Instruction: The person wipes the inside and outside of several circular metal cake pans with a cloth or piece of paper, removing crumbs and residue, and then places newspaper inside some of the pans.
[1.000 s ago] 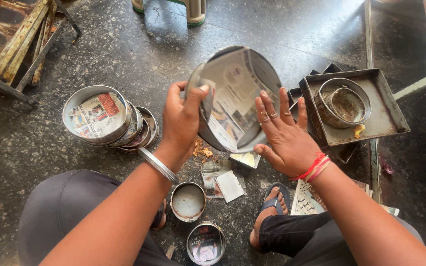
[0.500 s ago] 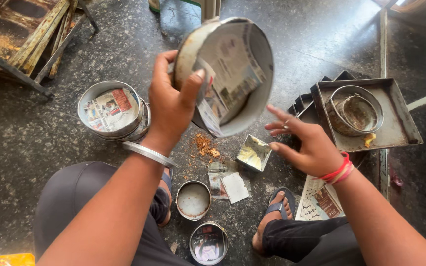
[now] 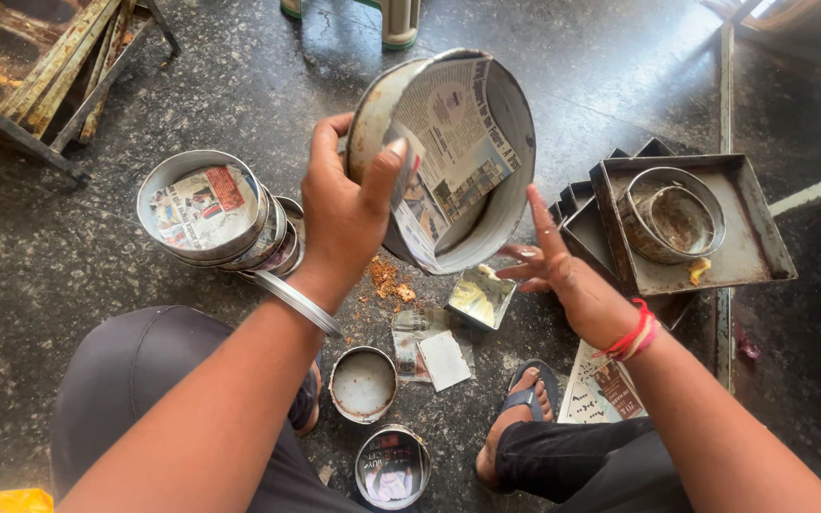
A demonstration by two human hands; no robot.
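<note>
Metal, round and lined with newspaper, the cake tin (image 3: 453,161) is held tilted in the air above the dark stone floor (image 3: 78,256), its mouth turned toward the camera. The left hand (image 3: 344,214) grips its rim, thumb inside over the paper, fingers curled behind. The right hand (image 3: 558,271) hovers just below the tin's lower edge, fingers spread wide, holding nothing. Open floor lies beyond the tin, toward the stool legs (image 3: 396,19).

Left of the hands, a stack of round tins (image 3: 211,214) leans, the top one paper-lined. A small square dish (image 3: 480,296) of pale grease sits under the raised tin. Two small round tins (image 3: 363,383) (image 3: 391,465) stand between the knees, the nearer one lined. At right, a square tray (image 3: 743,252) on nested trays holds ring moulds (image 3: 672,214).

Compared with half a second ago, the tin is tipped further open and the right hand has dropped lower, toward the dish.
</note>
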